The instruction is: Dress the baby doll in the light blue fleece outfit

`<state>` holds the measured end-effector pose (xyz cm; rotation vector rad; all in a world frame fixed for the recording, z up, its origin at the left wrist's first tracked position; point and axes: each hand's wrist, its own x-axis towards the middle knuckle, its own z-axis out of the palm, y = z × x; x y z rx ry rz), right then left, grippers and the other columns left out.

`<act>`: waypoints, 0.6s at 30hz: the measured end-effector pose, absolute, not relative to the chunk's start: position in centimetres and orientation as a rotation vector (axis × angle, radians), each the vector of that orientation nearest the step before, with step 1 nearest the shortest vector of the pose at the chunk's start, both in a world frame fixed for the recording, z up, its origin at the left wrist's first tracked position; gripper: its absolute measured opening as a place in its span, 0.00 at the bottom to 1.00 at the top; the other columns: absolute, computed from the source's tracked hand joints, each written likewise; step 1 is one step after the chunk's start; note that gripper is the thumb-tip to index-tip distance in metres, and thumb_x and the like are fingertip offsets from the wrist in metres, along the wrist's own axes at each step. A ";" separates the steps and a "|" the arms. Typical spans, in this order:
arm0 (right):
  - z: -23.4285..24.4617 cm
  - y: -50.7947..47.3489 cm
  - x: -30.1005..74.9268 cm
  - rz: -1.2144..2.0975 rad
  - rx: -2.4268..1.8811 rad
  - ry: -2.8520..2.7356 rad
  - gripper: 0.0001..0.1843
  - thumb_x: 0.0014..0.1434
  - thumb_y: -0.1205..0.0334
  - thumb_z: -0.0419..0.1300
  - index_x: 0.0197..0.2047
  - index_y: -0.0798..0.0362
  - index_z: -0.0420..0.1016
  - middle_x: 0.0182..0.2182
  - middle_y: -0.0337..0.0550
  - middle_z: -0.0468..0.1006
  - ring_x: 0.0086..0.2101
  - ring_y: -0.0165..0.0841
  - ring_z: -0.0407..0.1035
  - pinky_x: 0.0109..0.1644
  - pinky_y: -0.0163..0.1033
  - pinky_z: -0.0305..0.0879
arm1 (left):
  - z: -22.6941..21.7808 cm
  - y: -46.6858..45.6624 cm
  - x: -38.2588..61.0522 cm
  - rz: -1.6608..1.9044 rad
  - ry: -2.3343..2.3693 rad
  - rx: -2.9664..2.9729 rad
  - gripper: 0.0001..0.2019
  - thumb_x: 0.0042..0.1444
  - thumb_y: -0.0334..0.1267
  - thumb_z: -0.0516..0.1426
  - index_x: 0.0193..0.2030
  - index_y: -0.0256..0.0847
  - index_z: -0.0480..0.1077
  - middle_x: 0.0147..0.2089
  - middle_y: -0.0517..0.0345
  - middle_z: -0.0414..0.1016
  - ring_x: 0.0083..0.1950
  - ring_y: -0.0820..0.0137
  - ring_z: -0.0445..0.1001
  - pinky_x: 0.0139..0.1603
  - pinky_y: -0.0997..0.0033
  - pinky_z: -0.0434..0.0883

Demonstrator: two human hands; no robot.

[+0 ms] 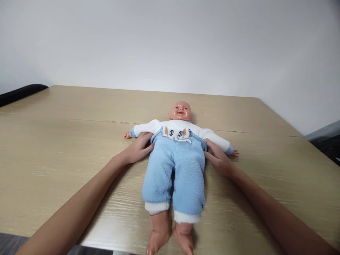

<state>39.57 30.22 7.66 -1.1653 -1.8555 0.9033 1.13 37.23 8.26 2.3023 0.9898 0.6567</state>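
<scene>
- While the head view is looking down the table [79,177], its light wood-grain top is filling most of the lower half; a seam is running across it, beyond the waist of the doll [180,112].
- White wall [170,46] is standing behind the far edge. Grey floor [10,244] is showing at lower left.
- One dark curved object [23,92] is sitting at the left margin, one dark object [328,143] at the right; can't tell what either is.
- Doll is lying face up, mid-table, head toward the wall, feet near the close edge, arms spreading to both sides.
- Clothing is enclosing trunk, arms and upper legs: white top [174,124] with blue cuffs, light-blue fleece trousers [188,166] with white leg bands. Doll's two hands and two bare feet are sticking out.
- Trousers' bib is carrying one animal face, two eyes; two blue straps are showing, one each side.
- Left hand [138,148] is touching the trousers at the waist, thumb in front, fingers going under the doll's arm. Right hand [217,157] is touching the opposite side of the waist.
- Grip: both hands are curving in; fingertips are partly hiding, so can't tell if either is closing on cloth.
- Count: one doll, one table, two hands working.
</scene>
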 end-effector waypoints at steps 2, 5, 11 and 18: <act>7.5 30.6 40.3 0.866 -1.120 -1.982 0.05 0.69 0.57 0.63 0.42 0.46 0.72 0.40 0.43 0.76 0.44 0.47 0.69 0.59 0.53 0.65 | 8.2 37.4 0.9 0.622 0.901 2.319 0.17 0.74 0.52 0.56 0.53 0.40 0.73 0.59 0.45 0.77 0.61 0.52 0.71 0.67 0.53 0.64; 7.3 30.9 40.5 0.860 -1.061 -2.028 0.07 0.67 0.56 0.66 0.46 0.46 0.77 0.47 0.46 0.81 0.48 0.50 0.72 0.66 0.58 0.64 | 8.0 37.2 1.1 0.643 0.851 2.169 0.18 0.72 0.51 0.59 0.57 0.41 0.76 0.66 0.46 0.76 0.67 0.50 0.70 0.73 0.52 0.63; 7.7 30.0 38.6 1.219 -1.062 -1.571 0.20 0.62 0.53 0.69 0.58 0.44 0.82 0.56 0.44 0.85 0.65 0.53 0.70 0.75 0.57 0.60 | 8.1 35.0 3.7 0.887 0.920 1.541 0.22 0.67 0.54 0.63 0.60 0.43 0.79 0.64 0.50 0.80 0.65 0.51 0.74 0.67 0.57 0.69; 7.8 28.7 35.4 1.493 -1.015 -0.928 0.07 0.61 0.52 0.66 0.39 0.44 0.80 0.34 0.41 0.84 0.46 0.48 0.80 0.55 0.52 0.78 | 8.1 33.1 7.2 1.198 0.949 0.898 0.20 0.50 0.51 0.72 0.43 0.41 0.77 0.41 0.57 0.82 0.45 0.62 0.75 0.48 0.65 0.72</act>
